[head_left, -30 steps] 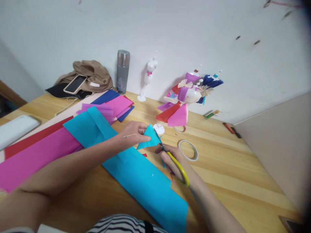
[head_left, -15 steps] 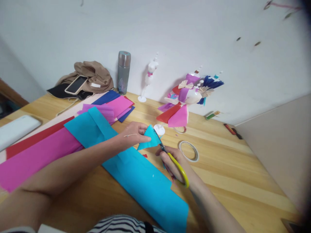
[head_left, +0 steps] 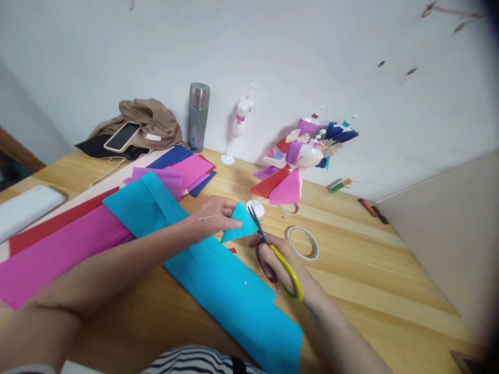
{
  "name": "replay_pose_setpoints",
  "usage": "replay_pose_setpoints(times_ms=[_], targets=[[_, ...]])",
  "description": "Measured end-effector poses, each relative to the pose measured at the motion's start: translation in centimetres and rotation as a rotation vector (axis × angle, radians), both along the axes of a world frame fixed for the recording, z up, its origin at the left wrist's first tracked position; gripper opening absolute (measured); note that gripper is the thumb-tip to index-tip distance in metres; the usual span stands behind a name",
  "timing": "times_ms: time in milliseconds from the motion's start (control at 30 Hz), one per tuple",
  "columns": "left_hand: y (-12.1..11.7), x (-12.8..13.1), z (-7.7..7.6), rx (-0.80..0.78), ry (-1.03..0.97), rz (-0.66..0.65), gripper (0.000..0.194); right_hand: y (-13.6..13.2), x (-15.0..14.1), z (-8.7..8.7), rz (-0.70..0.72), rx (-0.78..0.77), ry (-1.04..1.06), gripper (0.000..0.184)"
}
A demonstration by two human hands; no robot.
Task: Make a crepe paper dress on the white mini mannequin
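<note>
My left hand [head_left: 217, 216] pinches a small folded piece of blue paper [head_left: 242, 222], its pointed end hanging down to the left. In my right hand [head_left: 276, 255] is a pair of scissors [head_left: 285, 267] with yellow on its handle, its dark blades slightly parted just right of the paper's edge. A long blue paper strip [head_left: 230, 280] lies under my left forearm and slants across the table toward me. Beneath the hands, a small red scrap [head_left: 233, 250] rests on the wood.
Behind the hands stand dressed mini mannequins [head_left: 300, 156], a bare white mannequin [head_left: 242, 122] and a thermos [head_left: 198, 117]. Tape rolls [head_left: 316, 249] lie right of the scissors. Magenta paper [head_left: 66, 249], a phone [head_left: 122, 136] and a brown cloth bag [head_left: 156, 119] are at left.
The scissor blades have come away from the paper's right edge and opened a little. My left hand and the blue piece have barely moved.
</note>
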State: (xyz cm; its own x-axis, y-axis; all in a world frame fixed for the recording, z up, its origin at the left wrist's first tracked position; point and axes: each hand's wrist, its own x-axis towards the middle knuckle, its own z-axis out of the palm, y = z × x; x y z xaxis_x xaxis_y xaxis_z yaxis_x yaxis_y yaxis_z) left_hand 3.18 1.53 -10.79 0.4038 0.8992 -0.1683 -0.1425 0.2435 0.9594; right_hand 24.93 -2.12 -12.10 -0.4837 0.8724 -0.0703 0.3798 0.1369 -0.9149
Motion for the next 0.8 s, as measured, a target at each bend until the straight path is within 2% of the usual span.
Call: replay_pose_setpoints(times_ms=[200, 333, 467, 600, 800], targets=[[-0.17, 0.16, 0.23, -0.016, -0.02, -0.007, 0.021, 0.16, 0.17, -0.26, 0.015, -0.075, 0.027, 0.061], [-0.1, 0.09, -0.02, 0.016, 0.003, -0.002, 0.023, 0.37, 0.33, -0.43, 0.03, -0.039, 0.021, 0.064], [0.06, 0.05, -0.43, 0.076, 0.071, 0.018, 0.023, 0.48, 0.31, -0.42, 0.057, -0.019, -0.001, 0.062], [0.17, 0.07, -0.64, 0.13, 0.148, 0.043, 0.018, 0.41, 0.1, -0.39, 0.024, 0.012, -0.021, 0.058], [0.08, 0.02, -0.61, 0.103, 0.15, 0.026, 0.019, 0.2, 0.08, 0.14, 0.024, 0.047, -0.07, 0.054]])
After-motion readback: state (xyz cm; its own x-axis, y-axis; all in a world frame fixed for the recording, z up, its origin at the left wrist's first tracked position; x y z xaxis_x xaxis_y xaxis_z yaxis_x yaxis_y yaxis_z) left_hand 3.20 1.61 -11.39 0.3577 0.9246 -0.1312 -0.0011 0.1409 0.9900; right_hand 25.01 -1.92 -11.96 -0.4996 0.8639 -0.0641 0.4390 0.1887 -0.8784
